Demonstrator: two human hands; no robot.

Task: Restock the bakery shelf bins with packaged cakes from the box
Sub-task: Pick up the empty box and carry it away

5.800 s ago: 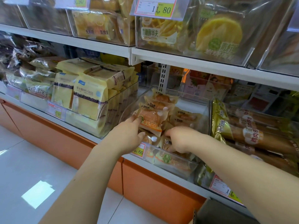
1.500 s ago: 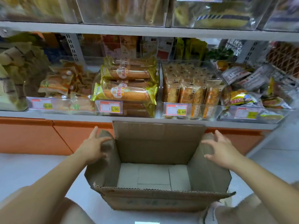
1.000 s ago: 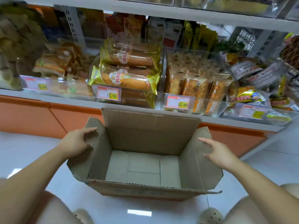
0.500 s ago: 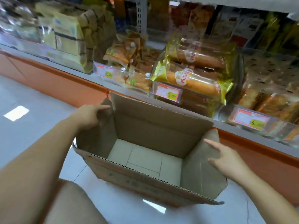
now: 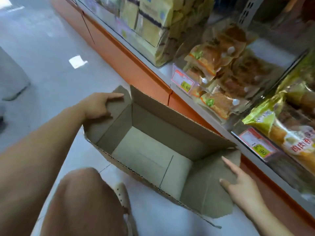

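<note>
View from a head-worn camera, looking down at an open cardboard box (image 5: pixel 162 120) on a pale tiled floor (image 5: pixel 42 48). The box sits at the centre of the view, its four flaps spread outward. Its inside shows only bare cardboard, with no packaged cakes in it.

The left hand (image 5: pixel 98 106) lies on the flap at the box's ten o'clock, fingers straight and spread, clamped on nothing. The thumb may be tucked against the flap's inner face, but motion blur makes this hard to confirm. The right hand (image 5: pixel 242 186) rests on the flap at four o'clock, fingers straight and apart, holding nothing. A bare knee (image 5: pixel 81 201) and a light shoe (image 5: pixel 122 196) fill seven o'clock.

A shelf (image 5: pixel 163 70) with an orange base runs from twelve o'clock to four o'clock. On it a clear bin (image 5: pixel 183 82), just past the box's far wall at one o'clock, holds the packaged cakes (image 5: pixel 218 68), piled well up. Pale yellow packs (image 5: pixel 153 19) sit at twelve o'clock and gold-wrapped loaves (image 5: pixel 289 138) at three.

Judging from the bare box, unloading appears finished. The step in hand looks like dealing with the empty box. The next move probably calls for both hands to grip the flaps and shift or fold it, clear of the shelf edge.
</note>
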